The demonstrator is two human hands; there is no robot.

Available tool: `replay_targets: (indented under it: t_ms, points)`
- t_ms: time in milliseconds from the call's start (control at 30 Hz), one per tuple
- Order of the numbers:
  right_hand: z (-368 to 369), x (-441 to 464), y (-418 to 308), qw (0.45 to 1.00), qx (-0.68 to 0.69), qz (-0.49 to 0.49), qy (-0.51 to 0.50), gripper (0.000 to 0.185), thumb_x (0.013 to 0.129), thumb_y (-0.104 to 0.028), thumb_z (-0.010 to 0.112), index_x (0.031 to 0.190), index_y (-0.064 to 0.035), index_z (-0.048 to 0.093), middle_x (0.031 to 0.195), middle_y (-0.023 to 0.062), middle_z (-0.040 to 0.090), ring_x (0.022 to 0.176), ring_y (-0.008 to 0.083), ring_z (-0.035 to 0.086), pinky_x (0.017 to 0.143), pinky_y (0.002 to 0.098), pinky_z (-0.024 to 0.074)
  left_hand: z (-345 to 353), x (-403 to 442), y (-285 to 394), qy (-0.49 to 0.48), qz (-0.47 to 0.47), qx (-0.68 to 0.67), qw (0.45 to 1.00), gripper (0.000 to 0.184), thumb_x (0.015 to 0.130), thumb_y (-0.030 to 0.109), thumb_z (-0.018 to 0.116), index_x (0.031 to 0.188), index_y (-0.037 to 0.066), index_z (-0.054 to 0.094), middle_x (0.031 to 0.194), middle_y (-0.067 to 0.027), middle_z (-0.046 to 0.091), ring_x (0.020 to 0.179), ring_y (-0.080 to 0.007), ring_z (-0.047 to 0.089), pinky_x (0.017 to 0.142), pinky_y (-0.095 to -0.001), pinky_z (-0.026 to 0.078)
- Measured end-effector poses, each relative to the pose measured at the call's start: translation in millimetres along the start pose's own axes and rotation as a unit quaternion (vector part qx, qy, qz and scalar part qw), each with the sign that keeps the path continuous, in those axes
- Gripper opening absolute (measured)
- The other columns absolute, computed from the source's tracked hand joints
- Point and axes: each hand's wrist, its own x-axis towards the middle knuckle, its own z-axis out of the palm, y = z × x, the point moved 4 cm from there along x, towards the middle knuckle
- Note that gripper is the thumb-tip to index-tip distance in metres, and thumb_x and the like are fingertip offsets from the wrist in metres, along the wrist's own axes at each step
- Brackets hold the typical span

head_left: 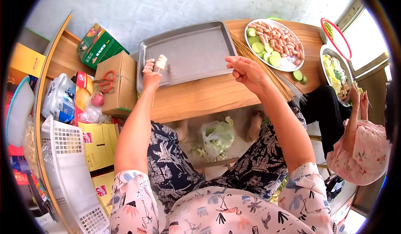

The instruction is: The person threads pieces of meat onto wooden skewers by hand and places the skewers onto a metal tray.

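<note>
My left hand (151, 83) is closed around thin skewers at the tray's left edge. Pink sausage pieces (148, 66) and a paler threaded food (160, 63) show above the fist, and a bare stick end hangs below it. Over the right end of the grey metal tray (188, 82), my right hand (249, 72) has its fingers curled and its fingertips pinched together. Whether anything small is between them I cannot make out. Beside this hand lies a bundle of bare bamboo skewers (273, 80). A white plate (301, 42) behind it carries small sausages (280, 37) and cucumber slices (258, 47).
Cut cucumber pieces (297, 75) lie by the plate. At right, another person's hands (355, 94) work beside a bowl of vegetables (334, 69). Red scissors (107, 81) rest on a cardboard box (119, 83) at left. Under the table sits a plastic bag of greens (217, 136).
</note>
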Motion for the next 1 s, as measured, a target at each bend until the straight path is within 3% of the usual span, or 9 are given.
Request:
replay_targets:
  t_ms: [67,100,200,267,367,500,567,800,1000]
  points:
    - [-1.3,1.8,0.1,1.000,0.002,0.003,-0.001,0.024,0.091,-0.022,0.058,0.110,-0.0072,0.058,0.087,-0.0033,0.059,0.062,0.0037,0.045,0.056,0.0190,0.0352,2.0,41.3,-41.6,0.088,0.071,0.047,0.992,0.010,0.073,0.016,0.066,0.069,0.007,0.067,0.054,0.0002,0.051,0.038,-0.0102,0.043,0.036,-0.0273,0.032]
    - [-0.8,2.0,0.2,1.000,0.004,0.004,-0.002,0.023,0.091,-0.021,0.058,0.109,-0.0070,0.058,0.087,-0.0033,0.059,0.062,0.0037,0.045,0.055,0.0187,0.0351,1.8,42.8,-46.3,0.087,0.068,0.047,0.993,0.010,0.073,0.016,0.066,0.069,0.007,0.067,0.054,0.0002,0.051,0.038,-0.0102,0.043,0.036,-0.0273,0.032]
    - [1.6,3.4,0.5,1.000,0.000,0.011,-0.002,0.023,0.091,-0.021,0.057,0.109,-0.0063,0.058,0.086,-0.0030,0.060,0.062,0.0038,0.045,0.055,0.0185,0.0350,-2.9,38.0,-55.4,0.109,0.033,0.074,0.991,0.009,0.073,0.016,0.066,0.067,0.009,0.066,0.058,-0.0023,0.058,0.045,-0.0166,0.053,0.043,-0.0315,0.041]
    - [3.4,4.3,0.0,1.000,0.002,0.012,-0.005,0.023,0.091,-0.020,0.057,0.109,-0.0060,0.059,0.086,-0.0028,0.060,0.061,0.0038,0.045,0.055,0.0182,0.0349,-10.2,15.4,-36.8,0.143,0.080,0.148,0.975,0.012,0.074,0.020,0.067,0.080,0.010,0.070,0.080,-0.0129,0.067,0.078,-0.0321,0.064,0.066,-0.0417,0.050]
    - [4.9,5.1,1.3,1.000,0.005,0.011,-0.011,0.022,0.091,-0.020,0.058,0.108,-0.0057,0.059,0.085,-0.0024,0.060,0.061,0.0040,0.045,0.054,0.0178,0.0349,-21.0,-20.3,-6.8,0.138,0.029,0.200,0.970,0.014,0.074,0.020,0.069,0.085,0.011,0.069,0.093,-0.0127,0.066,0.088,-0.0311,0.062,0.072,-0.0423,0.050]
    - [7.0,5.0,0.7,1.000,0.008,0.012,-0.014,0.021,0.091,-0.020,0.058,0.107,-0.0059,0.059,0.085,-0.0024,0.061,0.061,0.0040,0.045,0.053,0.0175,0.0352,-29.4,-30.1,-4.7,0.165,0.062,0.267,0.947,0.017,0.075,0.019,0.070,0.091,0.012,0.068,0.108,-0.0130,0.059,0.102,-0.0306,0.057,0.079,-0.0427,0.050]
    - [7.5,4.8,0.3,1.000,0.007,0.009,-0.018,0.021,0.091,-0.020,0.058,0.107,-0.0061,0.059,0.085,-0.0024,0.061,0.061,0.0038,0.045,0.053,0.0173,0.0353,-32.1,-28.4,-13.5,0.101,0.001,0.294,0.950,0.024,0.074,0.024,0.071,0.095,0.012,0.067,0.118,-0.0135,0.053,0.111,-0.0307,0.053,0.085,-0.0420,0.049]
    - [5.7,1.6,-0.4,1.000,0.002,-0.001,-0.021,0.021,0.091,-0.019,0.058,0.108,-0.0066,0.060,0.085,-0.0025,0.061,0.060,0.0035,0.045,0.053,0.0169,0.0354,-40.6,-40.7,-19.2,0.028,-0.074,0.267,0.960,0.036,0.070,0.033,0.074,0.098,0.012,0.067,0.119,-0.0133,0.053,0.108,-0.0315,0.055,0.087,-0.0420,0.049]
    - [2.5,-1.6,-4.7,1.000,0.003,-0.008,-0.018,0.021,0.091,-0.020,0.058,0.106,-0.0047,0.060,0.087,-0.0006,0.060,0.062,0.0053,0.046,0.055,0.0198,0.0361,-32.0,-36.3,-43.9,-0.016,-0.053,0.290,0.955,0.030,0.072,0.030,0.074,0.090,0.006,0.068,0.097,-0.0145,0.066,0.091,-0.0283,0.065,0.076,-0.0412,0.054]
